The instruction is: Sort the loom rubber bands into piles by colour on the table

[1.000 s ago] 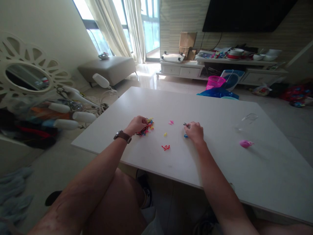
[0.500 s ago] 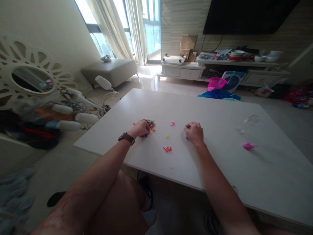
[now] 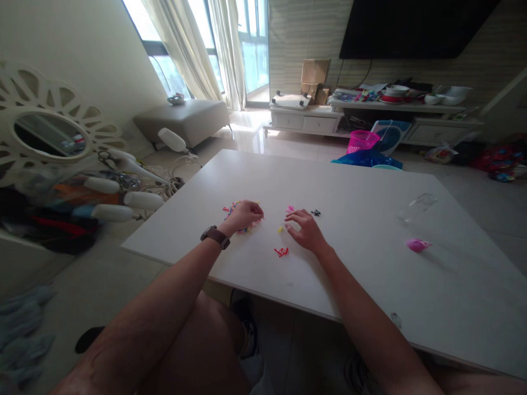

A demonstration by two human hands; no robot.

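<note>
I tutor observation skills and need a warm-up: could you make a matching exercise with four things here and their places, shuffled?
1. Wristwatch
2. Television
3. Pink mesh basket
4. Multicoloured pile

A. Beyond the table's far edge
B. Partly hidden beneath the left hand
C. Around the left wrist
D. High against the wall

Pairs: 1-C, 2-D, 3-A, 4-B

A home living room is showing here, with a wall-mounted television (image 3: 415,24) hanging above a low white cabinet (image 3: 307,122), long curtains (image 3: 185,52) framing bright windows, and a padded ottoman (image 3: 185,120) standing near a petal-framed mirror (image 3: 49,134).
</note>
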